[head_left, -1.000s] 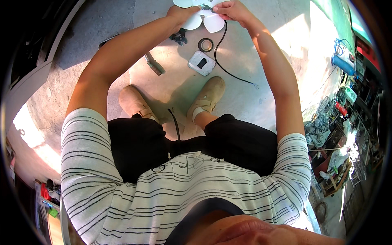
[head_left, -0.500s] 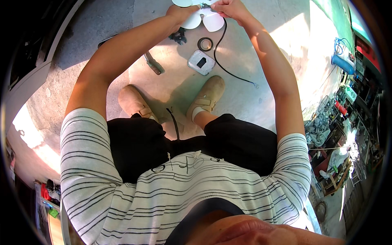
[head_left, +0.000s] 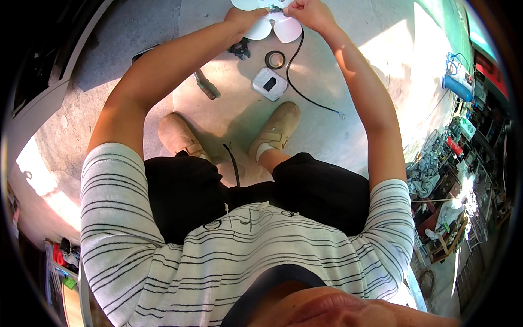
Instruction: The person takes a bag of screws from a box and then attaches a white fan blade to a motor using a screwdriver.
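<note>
At the far edge of the head view is a white fan blade with several rounded petals, partly cut off by the frame. My left hand is closed on its left side, thumb towards the hub. The fingers of my right hand are pinched together at the hub's right side. What they pinch is too small to make out. A small dark piece shows at the hub between both hands. From beneath the blade a black cable curves down to the right, its bare wire ends on the floor.
Between blade and feet lie a roll of black tape and a white square case with a dark window. A tool handle and a crumpled black item lie near my left forearm. Cluttered shelves stand at right.
The fan blade has shifted very slightly to the right and nearer, with both hands still on it. The floor items otherwise look the same.
</note>
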`<state>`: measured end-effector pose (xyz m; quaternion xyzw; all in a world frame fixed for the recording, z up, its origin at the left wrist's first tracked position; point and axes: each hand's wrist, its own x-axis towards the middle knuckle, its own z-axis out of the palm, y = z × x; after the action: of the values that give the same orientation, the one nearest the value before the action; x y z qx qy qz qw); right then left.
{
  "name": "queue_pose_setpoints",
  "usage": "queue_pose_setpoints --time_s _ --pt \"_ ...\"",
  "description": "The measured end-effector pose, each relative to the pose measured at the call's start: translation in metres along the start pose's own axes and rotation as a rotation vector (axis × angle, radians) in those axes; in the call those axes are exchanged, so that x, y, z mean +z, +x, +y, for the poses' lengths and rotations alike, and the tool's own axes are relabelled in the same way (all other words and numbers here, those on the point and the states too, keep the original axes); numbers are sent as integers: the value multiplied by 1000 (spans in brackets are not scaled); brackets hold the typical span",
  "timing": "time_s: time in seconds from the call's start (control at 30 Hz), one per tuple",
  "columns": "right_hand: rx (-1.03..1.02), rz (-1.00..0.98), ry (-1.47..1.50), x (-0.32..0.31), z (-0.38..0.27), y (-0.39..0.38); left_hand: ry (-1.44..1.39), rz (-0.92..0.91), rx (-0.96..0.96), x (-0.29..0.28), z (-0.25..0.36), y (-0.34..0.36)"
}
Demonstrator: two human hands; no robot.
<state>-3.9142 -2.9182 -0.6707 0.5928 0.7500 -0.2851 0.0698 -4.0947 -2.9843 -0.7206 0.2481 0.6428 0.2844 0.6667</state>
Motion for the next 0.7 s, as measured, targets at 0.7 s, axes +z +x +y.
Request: queue_pose_setpoints --time_s 0.7 --pt "310 -223 807 37 8 -1 28 24 -75 0 4 -5"
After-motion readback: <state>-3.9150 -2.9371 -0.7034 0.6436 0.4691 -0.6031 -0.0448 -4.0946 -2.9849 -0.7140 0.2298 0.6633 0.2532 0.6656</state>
